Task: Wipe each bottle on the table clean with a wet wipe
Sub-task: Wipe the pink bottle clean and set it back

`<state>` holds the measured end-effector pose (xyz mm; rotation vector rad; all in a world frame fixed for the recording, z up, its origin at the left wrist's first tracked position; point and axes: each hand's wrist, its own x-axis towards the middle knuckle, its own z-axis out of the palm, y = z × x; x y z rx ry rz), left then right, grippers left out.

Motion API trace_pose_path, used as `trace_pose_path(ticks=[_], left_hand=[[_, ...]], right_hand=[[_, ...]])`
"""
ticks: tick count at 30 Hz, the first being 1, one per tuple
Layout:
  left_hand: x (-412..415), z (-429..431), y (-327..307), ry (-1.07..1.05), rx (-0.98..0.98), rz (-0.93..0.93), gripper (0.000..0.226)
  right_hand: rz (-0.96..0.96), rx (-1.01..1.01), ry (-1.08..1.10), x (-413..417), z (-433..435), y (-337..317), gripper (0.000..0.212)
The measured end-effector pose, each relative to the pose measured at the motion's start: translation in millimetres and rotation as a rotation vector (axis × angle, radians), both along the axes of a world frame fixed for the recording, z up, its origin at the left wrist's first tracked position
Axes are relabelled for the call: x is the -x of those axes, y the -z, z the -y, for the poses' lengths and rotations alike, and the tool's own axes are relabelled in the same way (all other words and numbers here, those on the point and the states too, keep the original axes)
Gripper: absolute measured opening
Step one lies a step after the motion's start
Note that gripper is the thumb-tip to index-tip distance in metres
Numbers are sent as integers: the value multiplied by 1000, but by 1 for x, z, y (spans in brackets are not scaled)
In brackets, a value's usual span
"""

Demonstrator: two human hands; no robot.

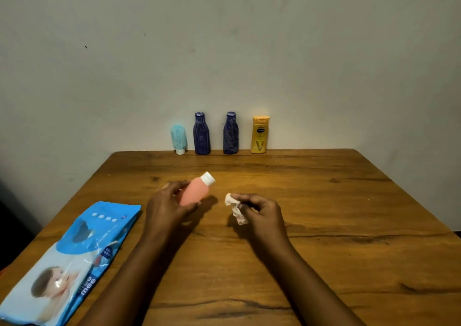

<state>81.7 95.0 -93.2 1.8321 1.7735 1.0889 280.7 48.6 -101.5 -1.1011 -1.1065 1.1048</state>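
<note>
Left grip (166,202) curled round orange bottle (195,193); right grip (259,209) pinching crumpled, apparently damp wipe (235,209).

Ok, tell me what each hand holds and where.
The left hand has the pink bottle, grip around its lower body, cap free. The right hand has the crumpled wipe, grip near its middle.

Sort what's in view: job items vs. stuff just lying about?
Job: salmon bottle held in left hand; wet wipe pinched in right hand; light blue tube, left dark blue bottle, right dark blue bottle, yellow bottle, standing along the far edge.

Lying about: wipes pack, untouched supply, near left on the wooden table.
</note>
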Motion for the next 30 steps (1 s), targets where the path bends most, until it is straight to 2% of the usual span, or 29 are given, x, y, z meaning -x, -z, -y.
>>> trace_pose_path(ticks=[3,5,10,14,19,21,26,28,30], left_hand=[[48,-45,-26,8,-100,-364,60],[80,-82,-46,17,-127,-640,55],[127,-166,-85,118,-162,-1417,55],[131,-216,-88,212,-206,-1788,56],[138,-267,-74,359,-221,-1995,53],[141,-281,-68,415,-241,-1990,54],[153,-301,-63,592,-442,-1938,66],[156,-302,-60,612,-432,-1927,64],[156,-304,-60,555,-311,-1946,61]], right_hand=[[-223,75,-25,7,-22,13,24],[-273,96,-69,16,-37,19,20],[-227,72,-187,43,-74,19,20],[-173,80,-249,54,-94,18,23],[-168,96,-321,55,-105,20,20],[-177,93,-338,56,-108,23,21],[-196,87,-343,55,-112,25,26],[-208,96,-347,55,-112,25,26],[-208,92,-349,55,-112,24,27]])
